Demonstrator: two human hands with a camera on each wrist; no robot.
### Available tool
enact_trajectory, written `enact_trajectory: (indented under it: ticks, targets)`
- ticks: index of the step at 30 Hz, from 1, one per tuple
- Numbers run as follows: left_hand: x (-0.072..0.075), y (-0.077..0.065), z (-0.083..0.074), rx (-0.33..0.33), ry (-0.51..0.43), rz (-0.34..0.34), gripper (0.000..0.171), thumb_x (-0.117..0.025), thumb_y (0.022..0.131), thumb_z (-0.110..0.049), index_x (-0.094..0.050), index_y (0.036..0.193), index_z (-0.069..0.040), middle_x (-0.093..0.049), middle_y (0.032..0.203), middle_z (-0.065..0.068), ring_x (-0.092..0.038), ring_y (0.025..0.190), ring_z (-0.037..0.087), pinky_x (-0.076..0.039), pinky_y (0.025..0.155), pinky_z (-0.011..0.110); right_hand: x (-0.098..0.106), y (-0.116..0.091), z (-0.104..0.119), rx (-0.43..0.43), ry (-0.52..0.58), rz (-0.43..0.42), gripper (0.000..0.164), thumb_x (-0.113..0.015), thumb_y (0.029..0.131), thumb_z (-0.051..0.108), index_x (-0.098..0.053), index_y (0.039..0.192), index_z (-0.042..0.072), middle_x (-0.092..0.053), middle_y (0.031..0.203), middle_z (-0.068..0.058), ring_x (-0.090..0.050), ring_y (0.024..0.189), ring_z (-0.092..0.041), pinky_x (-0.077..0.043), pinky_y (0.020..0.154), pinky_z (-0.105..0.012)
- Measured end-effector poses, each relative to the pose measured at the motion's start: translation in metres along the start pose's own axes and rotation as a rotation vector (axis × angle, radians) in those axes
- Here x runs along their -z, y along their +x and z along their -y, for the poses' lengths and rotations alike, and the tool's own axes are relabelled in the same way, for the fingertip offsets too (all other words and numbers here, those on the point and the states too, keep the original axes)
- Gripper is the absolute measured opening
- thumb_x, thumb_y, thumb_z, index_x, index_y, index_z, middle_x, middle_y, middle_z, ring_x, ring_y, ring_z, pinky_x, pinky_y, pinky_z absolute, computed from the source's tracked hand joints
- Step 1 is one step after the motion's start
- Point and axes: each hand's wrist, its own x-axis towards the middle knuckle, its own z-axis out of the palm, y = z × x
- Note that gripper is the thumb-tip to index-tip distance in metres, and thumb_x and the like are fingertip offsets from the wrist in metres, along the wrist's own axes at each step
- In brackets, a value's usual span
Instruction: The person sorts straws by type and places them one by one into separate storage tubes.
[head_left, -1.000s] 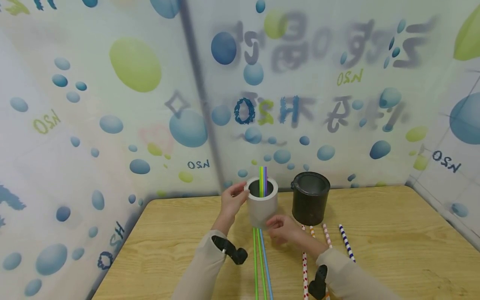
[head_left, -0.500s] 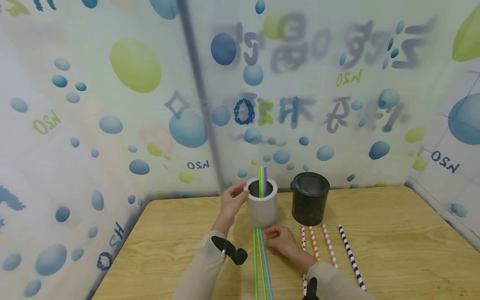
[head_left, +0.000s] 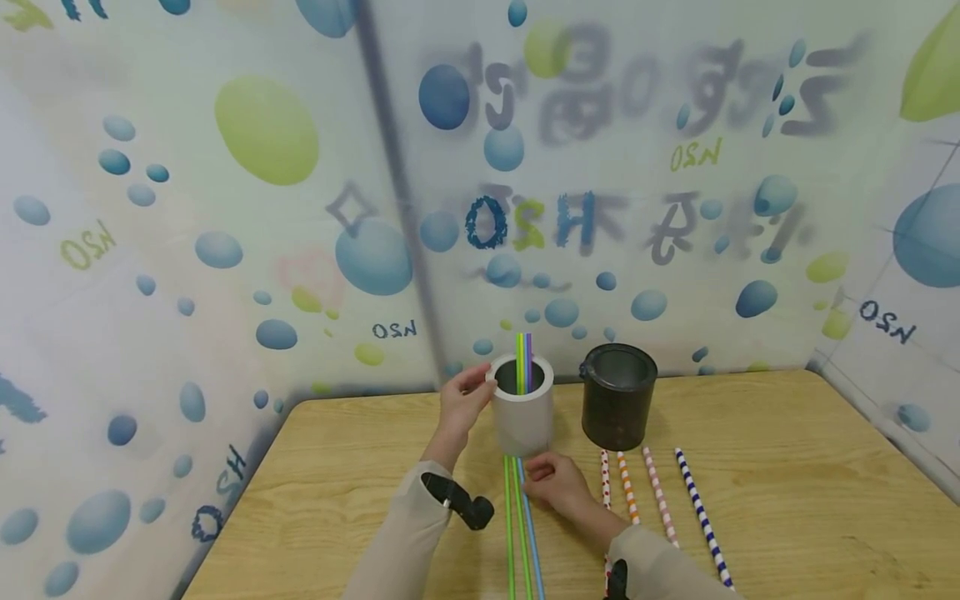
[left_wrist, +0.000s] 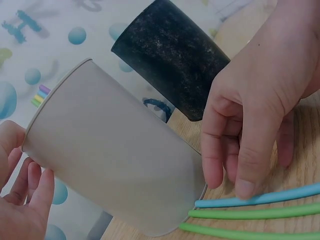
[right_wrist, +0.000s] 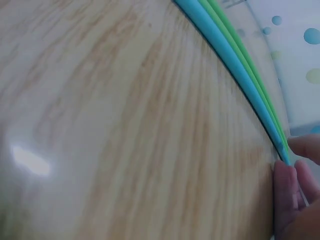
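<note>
A white cylindrical cup [head_left: 522,427] stands on the table with several coloured straws [head_left: 524,363] upright in it. My left hand [head_left: 462,410] holds it at the left of its rim, thumb in front and fingers on its outside. Before the cup lie two green straws [left_wrist: 260,212] and a blue straw [head_left: 533,542]. My right hand [head_left: 558,486] is low over the table at the blue straw's far end, fingers bent and thumb tip right at the straw. In the right wrist view, the blue straw [right_wrist: 240,75] runs into the gap between thumb and fingers.
A black bucket [head_left: 619,400] stands right of the cup. In front of it lie patterned straws: a red-dotted straw [head_left: 605,479], an orange-striped straw [head_left: 628,487], a pink-striped straw [head_left: 660,500] and a navy-striped straw [head_left: 702,517]. A printed curtain [head_left: 300,208] hangs behind the wooden table [head_left: 337,500].
My right hand has come down and a little left, from beside the cup's base to the blue straw's end. My left hand stays at the cup's rim.
</note>
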Motion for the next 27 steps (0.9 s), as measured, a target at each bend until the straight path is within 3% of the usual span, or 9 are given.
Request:
enact_trajectory:
  ticks: [6, 15, 22, 27]
  targets:
    - [0.003, 0.013, 0.016, 0.033, -0.012, -0.003, 0.033, -0.065, 0.081, -0.004, -0.062, 0.113, 0.003, -0.059, 0.103, 0.017, -0.051, 0.082, 0.013, -0.051, 0.072, 0.022, -0.002, 0.001, 0.001, 0.008, -0.051, -0.009, 0.028, -0.072, 0.071, 0.000, -0.060, 0.096, -0.005, -0.053, 0.079, -0.006, -0.050, 0.064, -0.014, -0.048, 0.051, -0.027]
    - [0.000, -0.003, -0.005, 0.019, 0.010, -0.004, 0.034, -0.061, 0.082, -0.001, -0.058, 0.114, 0.008, -0.058, 0.100, 0.017, -0.050, 0.080, 0.013, -0.052, 0.078, 0.032, -0.004, 0.004, 0.000, -0.011, -0.135, -0.038, 0.027, -0.073, 0.070, 0.003, -0.061, 0.094, -0.001, -0.053, 0.078, -0.005, -0.050, 0.062, -0.014, -0.048, 0.050, -0.027]
    - [0.001, 0.010, 0.014, 0.021, -0.003, -0.011, 0.034, -0.064, 0.081, -0.004, -0.061, 0.114, 0.004, -0.059, 0.100, 0.014, -0.050, 0.081, 0.012, -0.052, 0.076, 0.029, -0.007, 0.008, 0.003, -0.006, -0.254, -0.083, 0.026, -0.075, 0.067, 0.006, -0.062, 0.090, 0.002, -0.056, 0.077, -0.002, -0.051, 0.068, -0.015, -0.045, 0.056, -0.029]
    - [-0.001, 0.012, 0.019, 0.002, 0.014, -0.024, 0.033, -0.065, 0.081, -0.006, -0.062, 0.113, 0.001, -0.059, 0.100, 0.012, -0.051, 0.082, 0.013, -0.051, 0.074, 0.025, -0.008, 0.007, 0.008, 0.005, -0.305, -0.103, 0.026, -0.074, 0.066, 0.007, -0.062, 0.089, 0.002, -0.057, 0.077, -0.002, -0.052, 0.067, -0.015, -0.045, 0.055, -0.029]
